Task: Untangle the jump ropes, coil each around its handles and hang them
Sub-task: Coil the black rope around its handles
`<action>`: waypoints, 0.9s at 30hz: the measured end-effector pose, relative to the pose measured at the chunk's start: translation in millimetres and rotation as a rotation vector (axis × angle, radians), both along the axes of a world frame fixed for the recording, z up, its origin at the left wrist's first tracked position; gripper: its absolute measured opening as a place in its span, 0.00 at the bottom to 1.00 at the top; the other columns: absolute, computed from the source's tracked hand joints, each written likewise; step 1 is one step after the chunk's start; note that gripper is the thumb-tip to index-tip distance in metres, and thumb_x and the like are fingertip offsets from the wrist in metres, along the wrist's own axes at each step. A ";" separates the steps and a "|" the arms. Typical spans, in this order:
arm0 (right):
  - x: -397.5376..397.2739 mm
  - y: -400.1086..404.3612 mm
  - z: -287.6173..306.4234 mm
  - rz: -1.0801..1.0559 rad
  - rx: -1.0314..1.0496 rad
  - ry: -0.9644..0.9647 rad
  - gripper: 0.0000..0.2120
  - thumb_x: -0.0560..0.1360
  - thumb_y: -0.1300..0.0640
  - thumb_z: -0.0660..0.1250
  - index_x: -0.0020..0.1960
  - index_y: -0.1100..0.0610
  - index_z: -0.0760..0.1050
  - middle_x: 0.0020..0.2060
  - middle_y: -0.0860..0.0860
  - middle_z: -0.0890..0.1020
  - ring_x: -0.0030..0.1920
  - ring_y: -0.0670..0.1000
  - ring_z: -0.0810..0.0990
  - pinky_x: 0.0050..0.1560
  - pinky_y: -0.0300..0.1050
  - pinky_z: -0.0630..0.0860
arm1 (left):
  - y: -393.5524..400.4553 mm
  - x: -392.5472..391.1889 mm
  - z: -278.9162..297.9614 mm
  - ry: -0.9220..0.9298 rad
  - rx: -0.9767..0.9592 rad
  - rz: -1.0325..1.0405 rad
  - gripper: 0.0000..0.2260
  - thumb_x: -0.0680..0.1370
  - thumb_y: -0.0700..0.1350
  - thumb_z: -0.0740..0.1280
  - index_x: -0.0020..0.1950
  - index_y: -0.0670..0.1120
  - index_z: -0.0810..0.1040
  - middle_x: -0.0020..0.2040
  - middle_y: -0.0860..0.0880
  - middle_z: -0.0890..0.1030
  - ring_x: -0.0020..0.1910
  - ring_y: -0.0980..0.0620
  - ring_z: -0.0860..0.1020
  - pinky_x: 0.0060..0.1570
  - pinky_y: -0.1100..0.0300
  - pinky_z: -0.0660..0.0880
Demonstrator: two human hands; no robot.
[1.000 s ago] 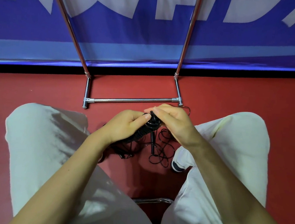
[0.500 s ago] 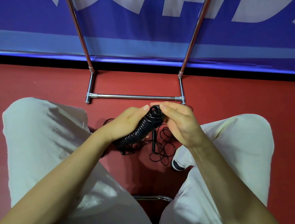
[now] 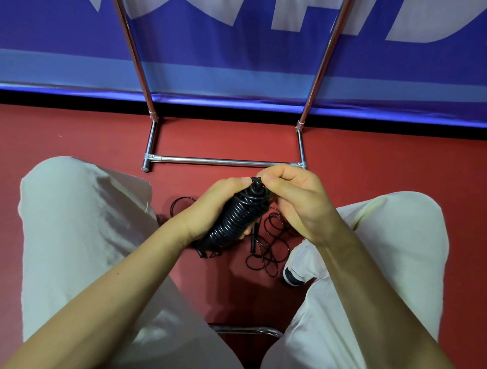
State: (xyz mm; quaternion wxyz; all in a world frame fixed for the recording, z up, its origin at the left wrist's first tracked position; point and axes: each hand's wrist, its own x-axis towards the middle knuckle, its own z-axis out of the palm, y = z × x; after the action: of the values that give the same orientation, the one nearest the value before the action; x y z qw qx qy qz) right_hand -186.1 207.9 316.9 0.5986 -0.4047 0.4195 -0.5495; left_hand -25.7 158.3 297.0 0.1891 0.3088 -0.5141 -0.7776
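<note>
The left hand [image 3: 212,208] grips the coiled rope [image 3: 239,213] — black cord wound tight around its handles — held tilted above the floor between the knees. The right hand [image 3: 296,200] pinches the cord at the coil's top end, fingers [image 3: 269,178] curled together. A second rope [image 3: 269,245] lies in loose loops on the red floor [image 3: 64,130] below, near a shoe [image 3: 293,272]. The rack [image 3: 223,162] stands just beyond.

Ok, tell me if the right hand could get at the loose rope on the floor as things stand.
Probably not yet: the right hand is pinching the top of the coiled rope. The loose rope lies directly below with nothing covering it, so once freed it likely could.
</note>
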 end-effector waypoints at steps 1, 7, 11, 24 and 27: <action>-1.2 -0.7 0.5 -0.004 -0.012 0.007 0.07 0.74 0.63 0.64 0.42 0.58 0.81 0.37 0.52 0.82 0.41 0.49 0.77 0.46 0.41 0.75 | 1.0 -0.7 -0.2 0.007 0.007 0.008 0.26 0.69 0.63 0.62 0.40 0.39 0.77 0.31 0.38 0.76 0.26 0.45 0.74 0.27 0.59 0.73; -10.8 -9.3 8.2 0.037 -0.110 0.310 0.04 0.73 0.61 0.69 0.40 0.58 0.79 0.36 0.49 0.80 0.37 0.49 0.76 0.37 0.41 0.74 | 5.7 -7.2 -2.1 0.004 0.042 0.072 0.24 0.70 0.63 0.62 0.36 0.42 0.78 0.28 0.39 0.75 0.23 0.46 0.73 0.26 0.60 0.72; -11.9 -6.2 8.7 -0.007 -0.093 0.370 0.05 0.75 0.63 0.67 0.40 0.57 0.79 0.38 0.51 0.81 0.30 0.46 0.75 0.31 0.37 0.72 | 0.0 -6.4 -2.0 -0.087 -0.060 0.126 0.27 0.70 0.65 0.63 0.37 0.40 0.80 0.30 0.36 0.77 0.26 0.44 0.75 0.28 0.59 0.72; 3.5 -0.9 -13.0 -0.363 0.114 0.349 0.08 0.75 0.67 0.68 0.42 0.57 0.82 0.37 0.50 0.84 0.41 0.44 0.82 0.45 0.36 0.77 | 4.5 -21.6 -4.6 -0.680 -0.767 0.259 0.27 0.82 0.59 0.56 0.26 0.51 0.57 0.23 0.51 0.59 0.26 0.52 0.61 0.30 0.55 0.56; 6.2 -2.0 -14.5 -0.390 0.157 0.209 0.06 0.76 0.67 0.67 0.45 0.62 0.82 0.41 0.57 0.84 0.45 0.52 0.83 0.51 0.45 0.79 | 7.5 -26.5 -5.5 -0.703 -0.759 0.306 0.26 0.82 0.59 0.52 0.27 0.50 0.57 0.23 0.51 0.59 0.25 0.52 0.60 0.30 0.54 0.57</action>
State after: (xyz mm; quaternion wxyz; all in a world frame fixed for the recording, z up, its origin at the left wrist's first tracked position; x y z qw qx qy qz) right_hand -179.9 205.9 302.4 0.4640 -0.3226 0.5910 -0.5756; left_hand -52.2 165.8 291.6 0.2151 0.5319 -0.7403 -0.3503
